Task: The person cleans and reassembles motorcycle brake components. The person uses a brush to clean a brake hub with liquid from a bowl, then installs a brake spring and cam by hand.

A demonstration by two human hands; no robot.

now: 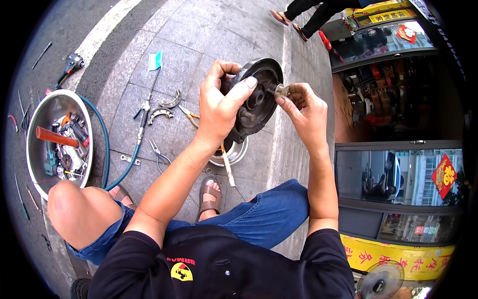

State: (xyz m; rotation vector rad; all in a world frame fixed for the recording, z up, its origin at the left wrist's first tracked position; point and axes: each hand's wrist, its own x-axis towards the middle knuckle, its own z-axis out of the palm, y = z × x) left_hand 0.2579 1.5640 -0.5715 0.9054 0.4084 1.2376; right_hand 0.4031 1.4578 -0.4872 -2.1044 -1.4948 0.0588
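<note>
A dark, round drum brake plate [255, 107] is held up in front of me, tilted on edge with its hollow side toward the right. My left hand [219, 104] grips its left rim, the thumb reaching across the inner side. At the plate's right edge, my right hand [307, 112] pinches a small pale piece [282, 90] against or close to a short pin; its kind is not clear. Two curved brake shoes [172, 101] lie on the paving to the left. Below the plate, a round metal dish [241, 155] is partly hidden, with a pale stick [227, 167] leaning out.
Left, a metal basin [33, 159] holds power tools and an orange-handled tool [57, 136]. An air blow gun [144, 113] with a blue hose [106, 132], pliers [155, 148] and a flat metal link [130, 160] lie nearby. A person [318, 17] stands beyond; a shopfront [398, 144] lines the right.
</note>
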